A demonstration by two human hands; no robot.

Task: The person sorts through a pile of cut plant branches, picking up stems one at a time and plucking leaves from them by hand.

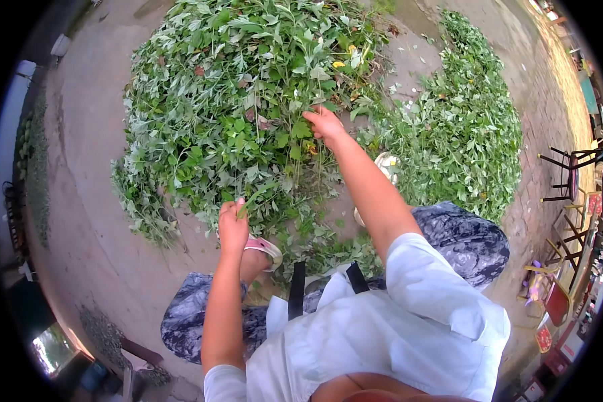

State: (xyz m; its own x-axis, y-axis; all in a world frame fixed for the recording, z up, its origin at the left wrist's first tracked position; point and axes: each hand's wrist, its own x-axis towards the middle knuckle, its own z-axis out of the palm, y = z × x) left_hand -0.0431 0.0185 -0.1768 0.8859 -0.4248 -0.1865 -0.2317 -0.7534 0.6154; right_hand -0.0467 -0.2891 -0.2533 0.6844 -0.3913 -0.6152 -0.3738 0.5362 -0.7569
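A large heap of cut leafy green stems (201,114) lies on the ground in front of me. At its near edge, my left hand (233,224) is closed around a leafy sprig (264,193), whose leaves stick out past the fingertips. Farther forward, on the heap's right side, my right hand (325,125) has thumb and fingers pinched together among the stems, seemingly on a leafy stem; its exact hold is partly hidden by leaves. Loose leaves and thin stems (308,234) lie between my feet.
A second pile of leafy stems (472,127) spreads to the right. My pink-and-white shoe (264,249) is by the heap's near edge, and a pale shoe (386,164) shows beside my right forearm. Folding chairs (569,175) stand at the far right on the paved ground.
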